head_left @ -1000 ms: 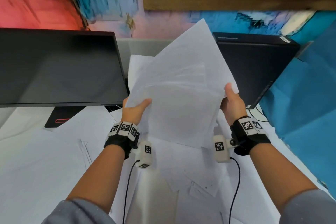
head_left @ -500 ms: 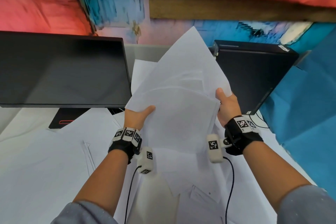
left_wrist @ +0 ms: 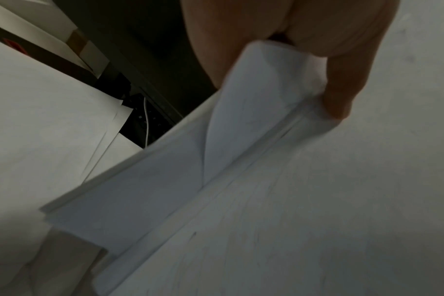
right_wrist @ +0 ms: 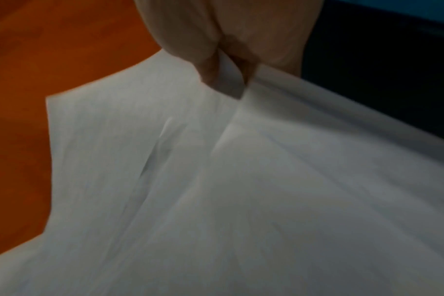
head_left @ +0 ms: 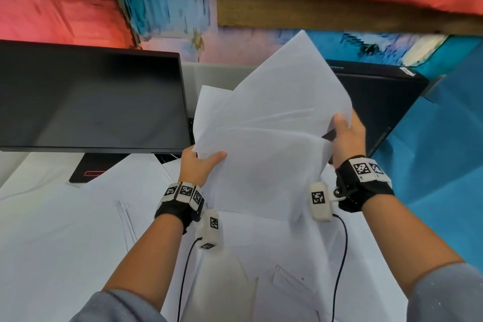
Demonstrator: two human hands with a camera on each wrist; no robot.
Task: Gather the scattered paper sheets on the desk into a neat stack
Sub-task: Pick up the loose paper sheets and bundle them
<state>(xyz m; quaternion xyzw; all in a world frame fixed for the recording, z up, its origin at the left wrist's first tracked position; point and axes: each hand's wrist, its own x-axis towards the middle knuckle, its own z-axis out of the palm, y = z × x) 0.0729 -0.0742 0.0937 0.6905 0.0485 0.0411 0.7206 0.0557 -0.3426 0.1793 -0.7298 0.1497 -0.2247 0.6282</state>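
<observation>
A loose bundle of white paper sheets (head_left: 271,138) is held up off the desk, fanned and uneven, its corners pointing different ways. My left hand (head_left: 201,162) grips the bundle's left edge, thumb on top. My right hand (head_left: 345,133) pinches its right edge higher up. In the left wrist view the thumb presses the curled sheets (left_wrist: 254,140) against the hidden fingers. The right wrist view shows my fingers pinching the sheets (right_wrist: 241,180) at a crease. More white sheets (head_left: 78,230) lie scattered and overlapping across the desk below.
A dark monitor (head_left: 88,102) stands at the back left on a black base with a red mark (head_left: 91,171). A black computer case (head_left: 379,107) stands at the back right. Blue cloth (head_left: 439,178) borders the desk's right side. Wrist camera cables hang under both arms.
The held bundle has shifted: my right hand rose and moved right along its edge, and the sheets fanned out more, with a left corner now showing.
</observation>
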